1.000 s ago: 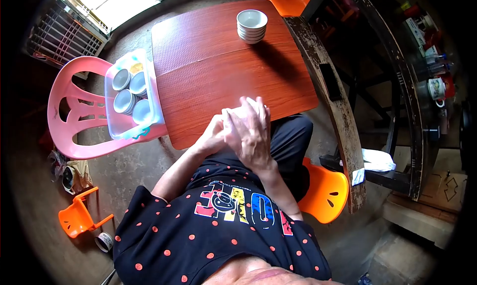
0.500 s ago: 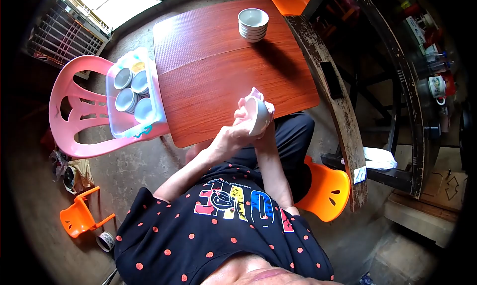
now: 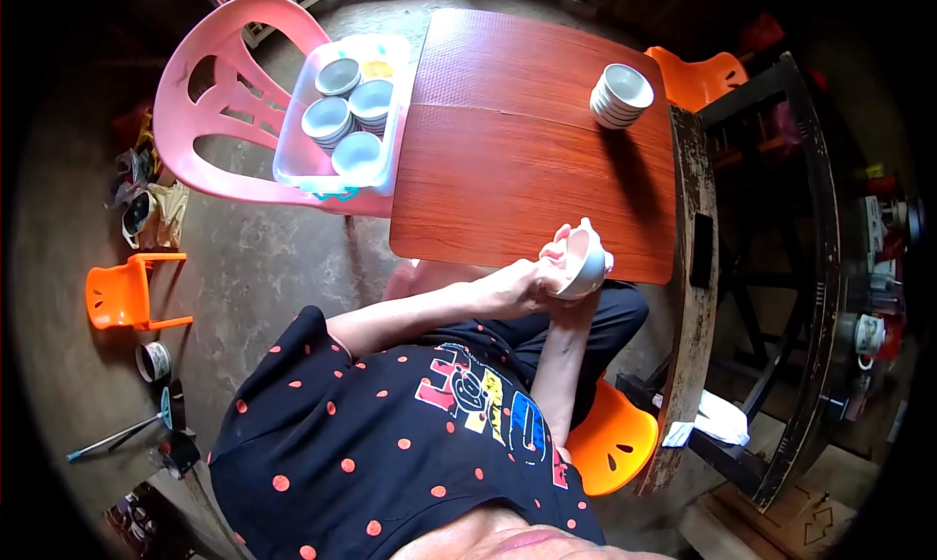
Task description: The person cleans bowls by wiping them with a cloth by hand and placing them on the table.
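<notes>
The left hand [image 3: 527,285] curls its fingers onto the left side of a white bowl [image 3: 588,267], held tipped on its side above the counter's near edge, perhaps for easy turning. The right hand [image 3: 578,312] sits beneath, mostly hidden; I cannot tell its finger spread. On the counter [image 3: 488,169], far right, stacked bowls [image 3: 617,103] nest compactly. Left, a pink chair [image 3: 195,169] supports a plastic tub [image 3: 293,169] of dishes [image 3: 327,121], seemingly for easy reach.
</notes>
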### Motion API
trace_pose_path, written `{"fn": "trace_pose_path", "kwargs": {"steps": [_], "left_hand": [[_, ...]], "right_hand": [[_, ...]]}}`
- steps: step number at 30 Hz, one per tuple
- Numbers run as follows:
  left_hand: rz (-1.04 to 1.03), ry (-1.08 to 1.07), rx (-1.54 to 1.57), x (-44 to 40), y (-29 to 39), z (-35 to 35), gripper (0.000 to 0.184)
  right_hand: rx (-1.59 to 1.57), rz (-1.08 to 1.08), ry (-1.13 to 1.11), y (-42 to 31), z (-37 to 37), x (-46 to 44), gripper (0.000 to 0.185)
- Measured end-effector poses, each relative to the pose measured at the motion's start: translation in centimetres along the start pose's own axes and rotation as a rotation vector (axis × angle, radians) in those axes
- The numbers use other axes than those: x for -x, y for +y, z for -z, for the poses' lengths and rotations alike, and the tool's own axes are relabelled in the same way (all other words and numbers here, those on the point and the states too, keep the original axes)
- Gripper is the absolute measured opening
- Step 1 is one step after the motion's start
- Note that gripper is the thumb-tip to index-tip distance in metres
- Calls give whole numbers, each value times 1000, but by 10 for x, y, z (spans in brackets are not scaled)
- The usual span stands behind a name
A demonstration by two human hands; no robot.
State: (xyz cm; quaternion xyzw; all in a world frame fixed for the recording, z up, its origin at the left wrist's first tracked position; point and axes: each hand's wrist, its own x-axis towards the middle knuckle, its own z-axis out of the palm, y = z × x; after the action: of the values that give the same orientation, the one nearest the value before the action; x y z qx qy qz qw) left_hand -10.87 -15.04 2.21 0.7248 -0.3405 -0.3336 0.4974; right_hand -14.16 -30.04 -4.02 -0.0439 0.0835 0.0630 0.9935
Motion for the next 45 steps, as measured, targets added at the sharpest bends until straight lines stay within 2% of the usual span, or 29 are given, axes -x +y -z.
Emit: {"fn": "trace_pose_path", "kwargs": {"steps": [2,3,4,6,8,10,12,14,15,16,18,20,22,23,24,26,27,28,29,31,32,33,34,35,36,38,42,44,45], "left_hand": [[3,-117,495,-3,-4,10,33],[95,-82,939,3,12,21,43],[185,-165,1117,-6,-5,27,47],[137,-98,1294,-10,-16,22,49],[37,0,1251,-9,-9,13,43],[-61,104,1134,-6,-8,0,33],[-203,204,678,-12,-26,-13,27],[-238,314,324,-10,-34,-16,23],[-270,435,183,-12,-32,-16,19],[-208,404,179,-12,-31,-15,18],[-72,354,172,-7,-32,-12,17],[-130,371,483,-11,-50,-17,24],[-145,416,705,-7,-36,-10,29],[-74,380,948,-3,-24,-3,35],[-27,364,1113,0,-21,4,36],[11,390,1202,14,-8,27,37],[94,460,1044,30,13,46,38],[-71,570,867,33,1,55,36],[-85,615,707,45,-8,72,32],[19,715,377,75,-22,112,26],[28,748,259,90,-36,131,23],[9,796,4,101,-53,149,19],[358,735,-557,111,-34,167,18],[299,772,-636,121,-46,178,15],[241,703,-735,132,-72,195,13],[119,418,-1035,153,-124,234,13],[-90,157,-1140,168,-188,271,16],[-197,128,-1135,168,-221,286,16],[-251,113,-1131,165,-218,286,15]], "right_hand": [[409,236,55,-5,3,8,59],[731,260,-1,-15,4,6,59],[636,94,67,-16,-14,5,60],[769,222,239,-8,-26,1,61],[534,266,203,3,-32,4,71],[471,355,410,8,-20,0,75],[312,258,280,21,-33,-1,70],[257,229,315,25,-16,-3,63],[294,315,339,29,-18,-5,56],[306,328,322,32,-14,-3,55],[589,520,373,46,-16,0,56],[735,529,249,42,-5,3,52],[769,595,298,46,-4,3,43],[729,649,295,48,-5,1,41],[778,555,228,45,-22,9,41],[881,439,151,34,-17,17,52],[765,354,176,29,-18,18,53],[642,332,134,23,-19,21,54],[519,307,96,17,-20,23,55],[544,367,175,3,2,21,56],[577,341,48,-7,17,32,54],[539,360,38,-14,28,39,53],[501,379,27,-20,40,43,53],[375,355,90,-32,57,45,53],[246,330,154,-39,69,46,53],[236,329,140,-35,63,47,48],[290,341,90,-33,69,45,42],[345,359,2,-30,71,46,42],[322,355,66,-31,70,47,44]]}}
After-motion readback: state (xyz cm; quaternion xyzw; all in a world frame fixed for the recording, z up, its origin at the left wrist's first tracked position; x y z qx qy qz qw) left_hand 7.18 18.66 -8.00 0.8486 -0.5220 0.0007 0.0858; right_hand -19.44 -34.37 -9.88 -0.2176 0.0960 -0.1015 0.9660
